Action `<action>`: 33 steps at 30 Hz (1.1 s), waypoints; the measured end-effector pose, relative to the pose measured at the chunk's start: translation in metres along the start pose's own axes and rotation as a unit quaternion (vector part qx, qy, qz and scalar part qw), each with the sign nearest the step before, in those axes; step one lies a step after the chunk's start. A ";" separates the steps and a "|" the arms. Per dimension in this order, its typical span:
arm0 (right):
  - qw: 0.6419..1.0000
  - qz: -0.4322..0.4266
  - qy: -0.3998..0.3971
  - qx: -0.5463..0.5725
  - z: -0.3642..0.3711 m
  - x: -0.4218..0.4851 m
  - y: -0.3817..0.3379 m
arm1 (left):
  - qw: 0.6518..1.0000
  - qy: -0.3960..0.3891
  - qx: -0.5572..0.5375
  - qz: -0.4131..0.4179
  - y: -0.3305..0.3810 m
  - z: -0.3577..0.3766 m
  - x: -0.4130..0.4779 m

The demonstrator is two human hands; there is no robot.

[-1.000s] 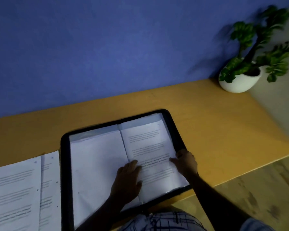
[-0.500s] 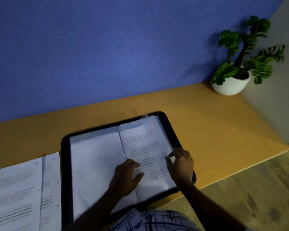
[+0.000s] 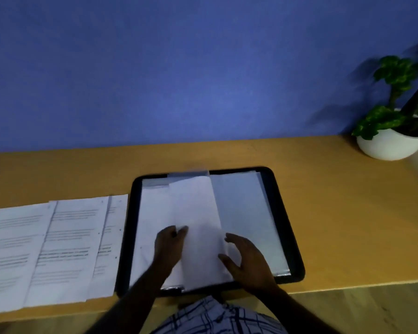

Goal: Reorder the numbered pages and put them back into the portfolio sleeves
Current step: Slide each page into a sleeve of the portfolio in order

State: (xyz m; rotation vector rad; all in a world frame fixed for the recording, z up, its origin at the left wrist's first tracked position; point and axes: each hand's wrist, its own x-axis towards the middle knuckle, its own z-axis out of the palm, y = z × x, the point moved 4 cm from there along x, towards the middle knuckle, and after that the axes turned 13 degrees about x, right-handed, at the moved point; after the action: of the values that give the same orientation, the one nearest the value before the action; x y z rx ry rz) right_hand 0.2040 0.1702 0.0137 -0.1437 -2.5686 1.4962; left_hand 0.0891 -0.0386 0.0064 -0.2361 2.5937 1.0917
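**Item: open portfolio with loose numbered pages, head view, dim light.**

- Left grip (image 3: 170,241): lies on the left half of the portfolio (image 3: 282,213), fingertips against the near part of a raised leaf (image 3: 198,213). Motion blur hides whether it pinches the leaf or only presses on it, so I cannot tell.
- Right grip (image 3: 244,256): released, with fingers spread and loosely bent and holding nothing. Its fingertips and thumb meet the right edge of the same leaf.
- Raised leaf: a white sheet standing partly up from the spine, directly between the two grips and running away from them toward the far edge. No print can be read on the face that shows.
- Portfolio: black-rimmed and lying flat and open beneath both grips. A plain white page (image 3: 155,213) lies beyond the left grip, and a shiny, pale sleeve (image 3: 246,213) lies beyond and to the right of the right grip.
- Loose pages (image 3: 58,247): three printed sheets, overlapping, well to the left of the left grip and just beside the portfolio's left rim (page numbers too small to read).
- Surface (image 3: 336,213): orange-brown wood carrying all of the above.
- Potted plant (image 3: 391,145): a white bowl with green leaves, far beyond the right grip and to its right, at the surface's back corner.
- Wall (image 3: 179,68): blue, behind the surface.
- Checked garment (image 3: 215,319): nearer the person than both grips.
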 end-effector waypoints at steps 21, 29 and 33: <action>0.952 -0.002 -0.247 -0.183 0.151 0.022 -0.017 | 0.987 -0.153 0.009 -0.038 -0.152 -0.082 0.005; 0.957 0.048 -0.185 -0.219 0.227 0.031 -0.057 | 0.970 -0.088 0.141 0.180 -0.163 -0.153 0.037; 0.975 0.046 -0.127 -0.178 0.254 0.042 -0.074 | 0.957 -0.009 0.185 0.224 -0.185 -0.195 0.063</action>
State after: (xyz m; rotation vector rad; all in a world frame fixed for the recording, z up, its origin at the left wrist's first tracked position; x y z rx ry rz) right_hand 0.1147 -0.0764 -0.0408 -0.1208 -3.0588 1.1282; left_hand 0.0368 -0.3092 -0.0106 0.4663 2.8428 0.6950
